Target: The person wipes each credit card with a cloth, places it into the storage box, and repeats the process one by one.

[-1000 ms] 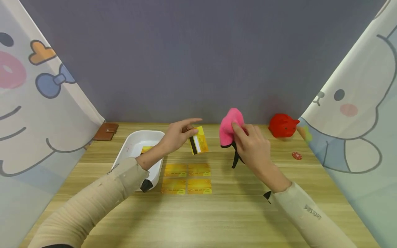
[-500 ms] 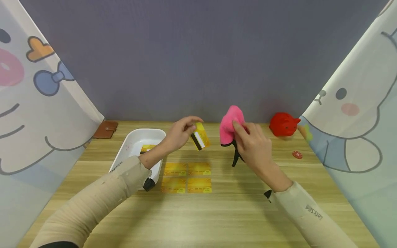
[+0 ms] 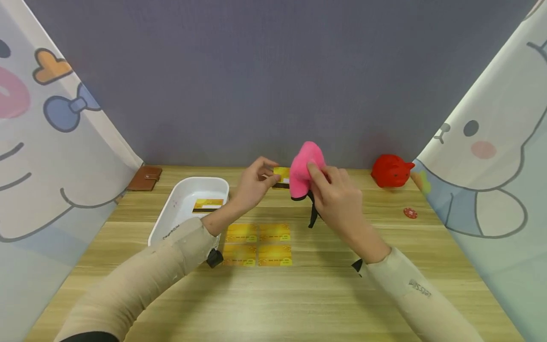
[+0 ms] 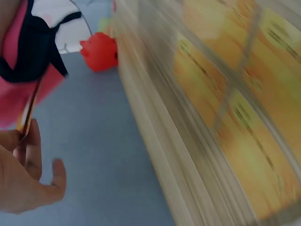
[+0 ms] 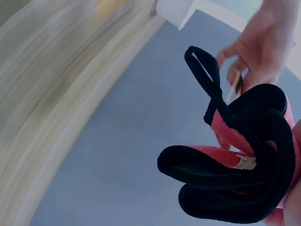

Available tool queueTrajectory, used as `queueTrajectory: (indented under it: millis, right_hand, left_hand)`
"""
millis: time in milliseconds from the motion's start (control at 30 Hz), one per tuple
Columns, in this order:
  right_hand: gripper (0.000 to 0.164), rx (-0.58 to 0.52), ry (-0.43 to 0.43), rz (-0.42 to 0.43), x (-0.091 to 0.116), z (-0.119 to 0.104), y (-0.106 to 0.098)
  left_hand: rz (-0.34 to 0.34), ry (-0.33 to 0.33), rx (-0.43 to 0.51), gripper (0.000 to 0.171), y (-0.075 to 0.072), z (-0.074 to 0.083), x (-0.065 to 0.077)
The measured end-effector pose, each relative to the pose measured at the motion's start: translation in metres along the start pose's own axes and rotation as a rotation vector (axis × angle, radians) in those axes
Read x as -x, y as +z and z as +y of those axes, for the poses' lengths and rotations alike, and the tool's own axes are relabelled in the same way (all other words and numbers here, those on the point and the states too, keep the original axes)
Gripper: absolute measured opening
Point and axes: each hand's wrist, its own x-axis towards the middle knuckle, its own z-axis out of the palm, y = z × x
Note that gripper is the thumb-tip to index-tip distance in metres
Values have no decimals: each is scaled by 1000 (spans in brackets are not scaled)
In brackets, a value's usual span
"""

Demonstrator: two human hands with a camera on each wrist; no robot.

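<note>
My left hand [image 3: 254, 183] pinches a yellow bank card [image 3: 281, 175] with a dark magnetic stripe, above the table. In the left wrist view the card [image 4: 27, 113] stands edge-on between thumb and fingers, right at the pink cloth. My right hand [image 3: 337, 190] holds up a soft pink fabric item [image 3: 304, 166], bunched, with black edging. Its black loop [image 5: 203, 70] and folded black-edged openings show in the right wrist view, where a small white label [image 5: 245, 162] is sewn inside. The card's right end is hidden behind the pink fabric in the head view.
Several yellow cards [image 3: 274, 256] lie in a block on the wooden table [image 3: 273, 304]. A white tray [image 3: 205, 178] at left holds another card [image 3: 209, 202]. A brown wallet [image 3: 144, 178] sits far left. A red piggy bank [image 3: 391, 172] and red chip [image 3: 410, 213] lie right.
My left hand has moved slightly right and back, turning the card level. My right hand has brought the pink fabric leftward, so it now overlaps the card.
</note>
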Motion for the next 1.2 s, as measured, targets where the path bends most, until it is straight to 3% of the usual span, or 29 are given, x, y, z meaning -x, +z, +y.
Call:
queueTrajectory:
  millis: [267, 567, 833, 1067, 1200]
  right_hand:
    - [33, 27, -53, -102, -1, -12, 14]
    - [33, 24, 10, -136, 7, 6, 12]
    - [25, 59, 46, -50, -2, 14, -3]
    - [22, 60, -86, 24, -15, -8, -6]
    - [22, 44, -130, 34, -14, -17, -3]
  left_hand:
    - [35, -28, 118, 23, 19, 13, 1]
    - [16, -79, 190, 26, 7, 12, 9]
    - [45, -88, 162, 28, -7, 8, 9]
    - [41, -54, 154, 27, -1, 11, 10]
    - [24, -28, 206, 24, 5, 14, 11]
